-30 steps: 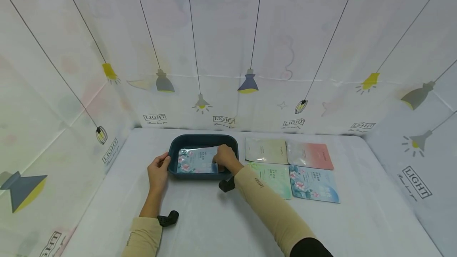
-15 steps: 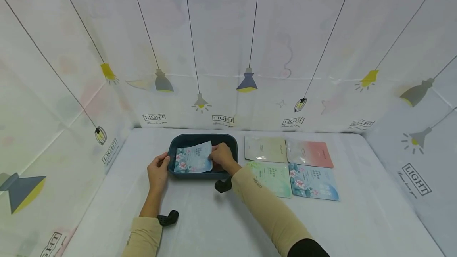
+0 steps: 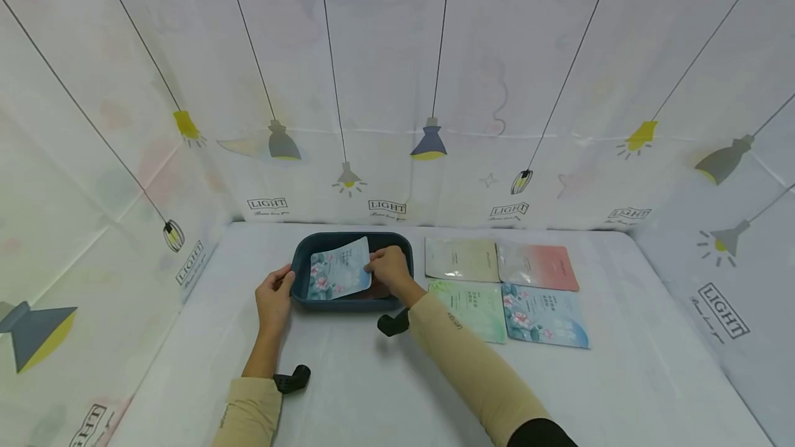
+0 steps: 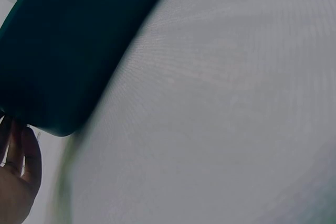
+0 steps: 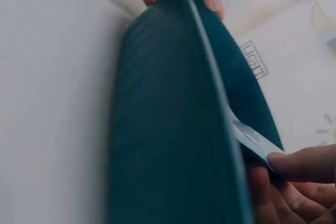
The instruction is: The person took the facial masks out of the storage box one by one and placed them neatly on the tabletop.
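Observation:
A dark teal plastic tray (image 3: 348, 306) stands near the back of the table. My left hand (image 3: 275, 295) holds its left end, thumb over the rim and fingers outside, as the right wrist view shows. Inside the tray, my right hand (image 3: 393, 271) pinches the right edge of a light blue sheet mask packet (image 3: 338, 271) with pink flowers. In the right wrist view the thumb (image 5: 302, 164) presses on the packet's top face, with fingers curled beneath. That packet is tilted, its right end raised. Below it, partly hidden, a reddish-brown surface (image 3: 377, 290) shows in the tray.
Right of the tray lie several flat packets in two rows: beige (image 3: 462, 259), pink-red (image 3: 539, 267), green (image 3: 475, 309) and another blue floral one (image 3: 546, 316). My right forearm overlaps the green one. A lamp-printed cloth (image 3: 385, 88) hangs behind the white table.
The blue packet lay nearly flat in the tray; my right hand has raised its right end and turned it slightly. My left hand stays at the tray's left end.

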Demonstrator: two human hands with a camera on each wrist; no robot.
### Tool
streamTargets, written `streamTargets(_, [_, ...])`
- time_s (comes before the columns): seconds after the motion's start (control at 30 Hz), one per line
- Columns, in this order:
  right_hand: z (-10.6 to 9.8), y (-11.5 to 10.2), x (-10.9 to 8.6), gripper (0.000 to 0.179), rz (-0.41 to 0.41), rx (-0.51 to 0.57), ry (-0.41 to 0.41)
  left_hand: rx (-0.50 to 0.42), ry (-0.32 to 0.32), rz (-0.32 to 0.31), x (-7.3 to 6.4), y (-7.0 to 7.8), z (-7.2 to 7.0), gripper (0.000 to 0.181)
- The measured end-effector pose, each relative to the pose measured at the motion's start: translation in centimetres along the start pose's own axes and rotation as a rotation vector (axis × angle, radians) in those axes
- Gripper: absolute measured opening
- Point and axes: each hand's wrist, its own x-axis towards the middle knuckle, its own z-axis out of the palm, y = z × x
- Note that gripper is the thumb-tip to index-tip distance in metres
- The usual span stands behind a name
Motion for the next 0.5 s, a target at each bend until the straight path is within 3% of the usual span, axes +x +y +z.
streamTargets(0.23, [-1.9, -0.3, -0.7, 0.018, 0.002, 0.083, -0.011, 0.011, -0.004, -0.018, -0.2, -0.1, 0.1, 0.032])
streamTargets(0.5, [-4.3, -1.1, -1.6, 0.023, -0.019, 0.112, -0.003, -0.008, 0.008, 0.007, -0.1, 0.1, 0.1, 0.03])
